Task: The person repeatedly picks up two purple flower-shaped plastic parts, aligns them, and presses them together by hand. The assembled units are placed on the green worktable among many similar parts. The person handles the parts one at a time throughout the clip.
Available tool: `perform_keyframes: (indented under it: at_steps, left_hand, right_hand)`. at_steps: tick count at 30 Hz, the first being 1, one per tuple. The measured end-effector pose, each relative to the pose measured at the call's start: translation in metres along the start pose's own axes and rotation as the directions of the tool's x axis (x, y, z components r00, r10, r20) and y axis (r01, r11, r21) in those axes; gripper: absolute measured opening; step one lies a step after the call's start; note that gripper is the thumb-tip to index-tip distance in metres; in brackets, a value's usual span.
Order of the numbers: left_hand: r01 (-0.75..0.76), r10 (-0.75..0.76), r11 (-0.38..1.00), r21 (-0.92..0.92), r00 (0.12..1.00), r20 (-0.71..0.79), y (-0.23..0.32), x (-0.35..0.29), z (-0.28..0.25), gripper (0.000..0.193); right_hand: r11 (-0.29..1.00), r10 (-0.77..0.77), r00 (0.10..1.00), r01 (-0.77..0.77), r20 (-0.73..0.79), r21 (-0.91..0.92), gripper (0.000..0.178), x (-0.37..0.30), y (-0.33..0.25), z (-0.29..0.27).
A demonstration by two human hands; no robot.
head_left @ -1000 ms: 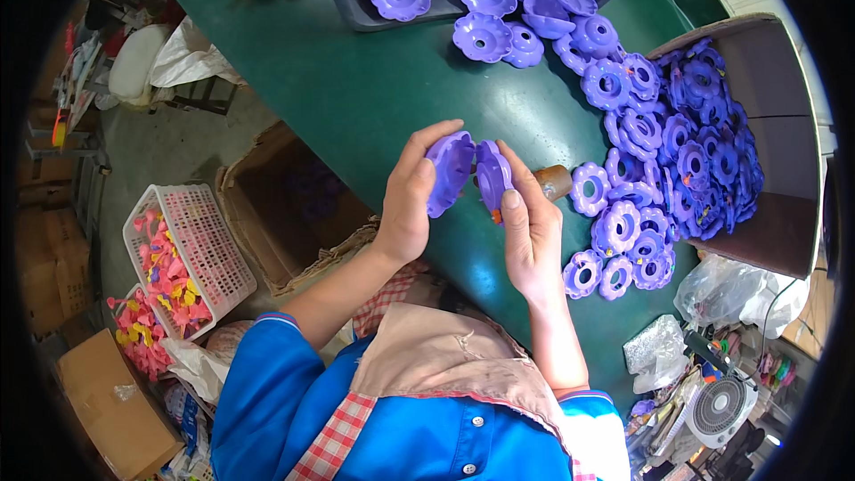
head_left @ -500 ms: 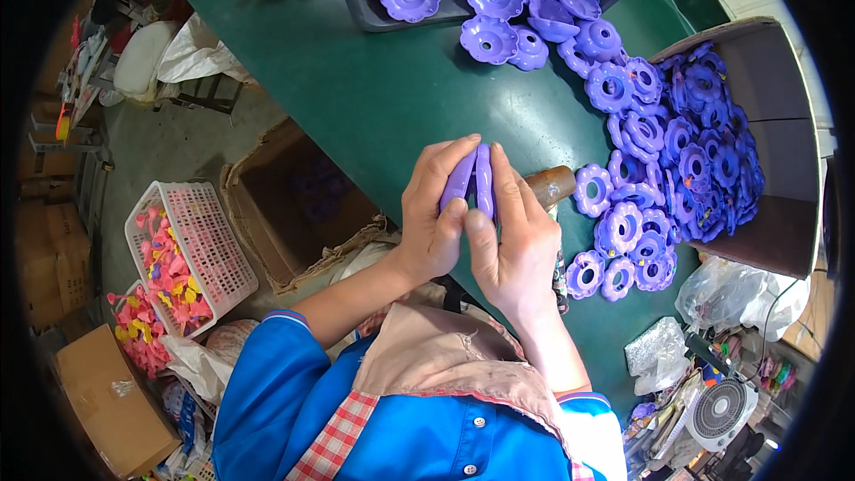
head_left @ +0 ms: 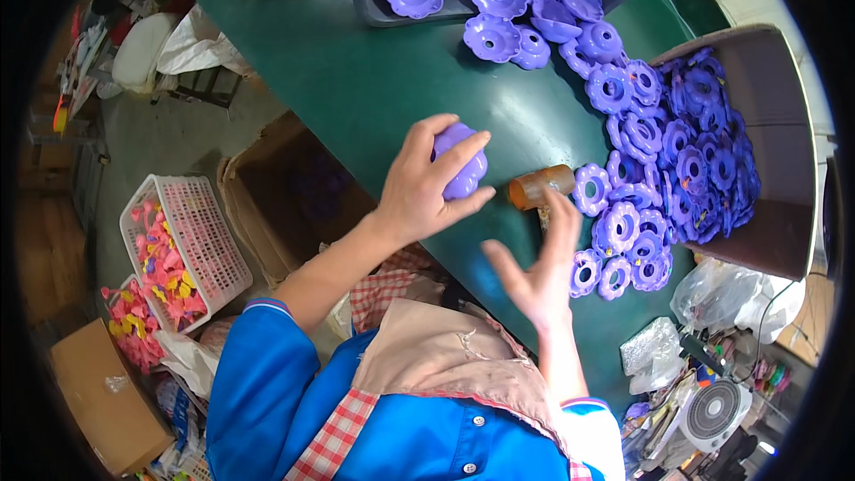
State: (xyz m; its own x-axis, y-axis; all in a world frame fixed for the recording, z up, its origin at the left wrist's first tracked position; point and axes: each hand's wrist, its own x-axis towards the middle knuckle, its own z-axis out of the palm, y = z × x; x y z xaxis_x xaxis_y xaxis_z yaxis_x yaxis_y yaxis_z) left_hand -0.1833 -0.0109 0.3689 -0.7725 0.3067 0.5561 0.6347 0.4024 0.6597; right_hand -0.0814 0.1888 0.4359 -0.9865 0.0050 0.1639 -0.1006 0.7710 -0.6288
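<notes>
My left hand (head_left: 432, 180) is closed round a purple flower-shaped plastic piece (head_left: 463, 160), held over the green table with its scalloped side up. My right hand (head_left: 541, 267) has its thumb and fingers apart and holds nothing I can see. Its fingertips come close to a mallet (head_left: 539, 187) with a brown cylindrical head; I cannot tell whether they touch it. Much of the mallet's handle is hidden behind the hand. Right of the mallet lie several purple flower-shaped rings (head_left: 617, 227) with open centres.
A dark crate (head_left: 365, 0) of purple flower-shaped cups stands at the far edge. A carton (head_left: 784, 116) full of purple rings lies at the right. Left of the table are an open carton (head_left: 240, 205) and a white basket (head_left: 223, 249) with pink pieces. A fan (head_left: 712, 410) is lower right.
My right hand has let go of the purple pieces pressed between both hands and moved right and down toward the mallet. My left hand has turned, keeping the purple piece.
</notes>
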Motion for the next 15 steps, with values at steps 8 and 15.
perform_keyframes:
  at_steps: [8,15]
  left_hand:
    - [0.189,-0.201,0.933,0.307,0.979,0.008,-0.023,-0.021,0.016,0.113]
    - [0.272,-0.271,0.882,0.384,0.961,-0.060,-0.023,-0.025,0.029,0.104]
  right_hand:
    - [0.990,0.093,0.994,-0.087,-0.055,0.110,0.043,-0.001,0.037,-0.022]
    - [0.989,-0.032,0.997,0.021,0.073,0.144,0.040,0.014,0.018,0.034]
